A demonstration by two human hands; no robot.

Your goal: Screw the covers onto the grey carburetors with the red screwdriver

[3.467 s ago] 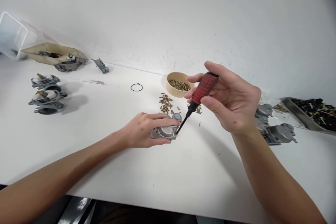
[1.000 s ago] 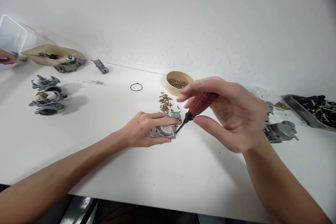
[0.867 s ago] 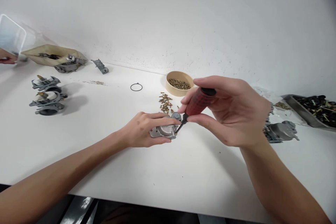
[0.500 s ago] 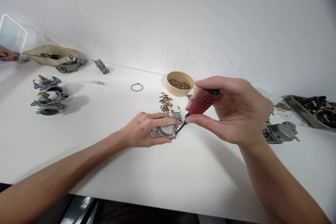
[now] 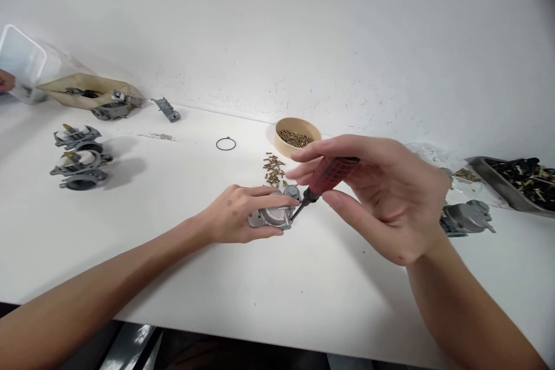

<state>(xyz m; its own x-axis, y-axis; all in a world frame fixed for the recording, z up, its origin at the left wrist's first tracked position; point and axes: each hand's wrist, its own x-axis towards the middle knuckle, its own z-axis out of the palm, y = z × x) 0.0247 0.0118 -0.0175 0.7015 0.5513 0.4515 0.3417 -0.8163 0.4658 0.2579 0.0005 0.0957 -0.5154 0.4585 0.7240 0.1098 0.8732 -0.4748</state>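
My left hand (image 5: 243, 214) is closed around a grey metal carburetor (image 5: 274, 217), pressing it to the white table. Its rounded bowl faces up, and part of its body is hidden under my fingers. In my right hand (image 5: 385, 196) is a screwdriver (image 5: 332, 174) with a red and black handle, lying between the thumb and the stretched fingers. The shaft slants down to the left, and its tip meets the carburetor's right edge. Small brass screws or jets (image 5: 274, 170) lie loose just behind the carburetor.
A tan tub (image 5: 299, 124) of small brass parts stands behind. A thin black ring gasket (image 5: 226, 143) lies left of it. Other carburetors (image 5: 80, 159) stand at left, near an open tan bag (image 5: 65, 84). At right are another carburetor (image 5: 468, 218) and a metal tray (image 5: 511, 193). Someone's hand (image 5: 6, 81) shows far left.
My right hand has turned around the screwdriver, its fingers now stretched further left and its thumb drawn back. My left hand and the carburetor stay put. The other person's hand has moved left.
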